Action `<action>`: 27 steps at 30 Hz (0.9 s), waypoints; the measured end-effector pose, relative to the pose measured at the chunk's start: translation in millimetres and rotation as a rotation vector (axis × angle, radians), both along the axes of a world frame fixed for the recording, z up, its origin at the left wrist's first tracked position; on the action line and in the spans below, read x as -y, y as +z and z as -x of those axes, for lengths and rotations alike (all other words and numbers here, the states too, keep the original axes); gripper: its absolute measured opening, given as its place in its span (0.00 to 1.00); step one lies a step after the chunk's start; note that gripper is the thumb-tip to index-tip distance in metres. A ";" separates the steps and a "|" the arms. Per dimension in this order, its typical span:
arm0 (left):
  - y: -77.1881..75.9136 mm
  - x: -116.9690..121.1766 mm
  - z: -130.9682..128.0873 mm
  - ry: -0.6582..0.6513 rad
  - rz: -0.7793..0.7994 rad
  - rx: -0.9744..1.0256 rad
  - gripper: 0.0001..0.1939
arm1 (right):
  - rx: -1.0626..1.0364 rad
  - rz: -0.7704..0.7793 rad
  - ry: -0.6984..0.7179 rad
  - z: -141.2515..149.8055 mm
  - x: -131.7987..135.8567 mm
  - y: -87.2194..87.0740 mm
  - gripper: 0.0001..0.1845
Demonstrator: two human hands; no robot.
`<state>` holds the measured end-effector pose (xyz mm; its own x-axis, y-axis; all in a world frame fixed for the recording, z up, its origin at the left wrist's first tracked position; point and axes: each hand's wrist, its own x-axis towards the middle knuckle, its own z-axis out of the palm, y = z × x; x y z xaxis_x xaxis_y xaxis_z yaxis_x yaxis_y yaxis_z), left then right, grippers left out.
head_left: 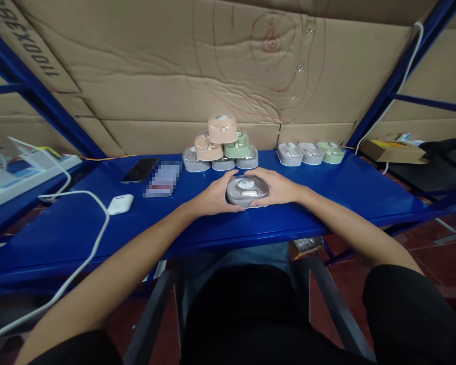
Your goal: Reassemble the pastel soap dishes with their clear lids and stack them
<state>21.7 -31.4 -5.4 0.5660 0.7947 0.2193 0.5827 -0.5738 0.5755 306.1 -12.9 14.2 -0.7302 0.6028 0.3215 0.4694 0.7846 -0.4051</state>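
Observation:
A grey plastic box (248, 191) with a clear lid, a round white label and a light latch is at the front middle of the blue table. My left hand (217, 195) is wrapped round its left side, and my right hand (276, 186) grips the right side. Behind it rises a pyramid of similar boxes: grey ones at the bottom, an orange box (208, 147) and a green box (237, 146) above, and another orange box (222, 129) on top. To the right, two grey boxes (290, 154) and a green box (331, 152) stand in a row.
On the left of the blue table (197, 230) lie a dark phone (140, 170), a second, blurred-out phone (163, 179) and a white earphone case (120, 204). A white cable (99, 238) crosses the left side. Cardboard (144, 66) closes off the back, between blue frame posts (395, 86).

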 end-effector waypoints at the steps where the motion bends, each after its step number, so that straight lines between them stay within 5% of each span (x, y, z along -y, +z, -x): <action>1: 0.3 -0.4 1.0 0.006 -0.003 0.002 0.67 | -0.007 -0.014 -0.007 -2.2 -0.8 1.4 0.52; 6: 8.1 -4.9 13.3 -0.031 -0.036 -0.009 0.61 | -0.047 -0.033 -0.190 -27.8 -11.7 13.4 0.46; 11: 16.9 -3.7 19.5 -0.176 -0.034 -0.103 0.32 | 0.122 0.117 -0.426 -58.0 -31.7 15.5 0.47; 17: 16.7 1.9 13.2 -0.184 -0.014 -0.043 0.26 | 0.160 0.153 -0.455 -65.0 -40.2 11.5 0.49; 27: 20.7 -22.9 40.9 0.170 -0.191 -0.065 0.30 | 0.228 0.125 -0.407 -68.5 -41.0 11.9 0.51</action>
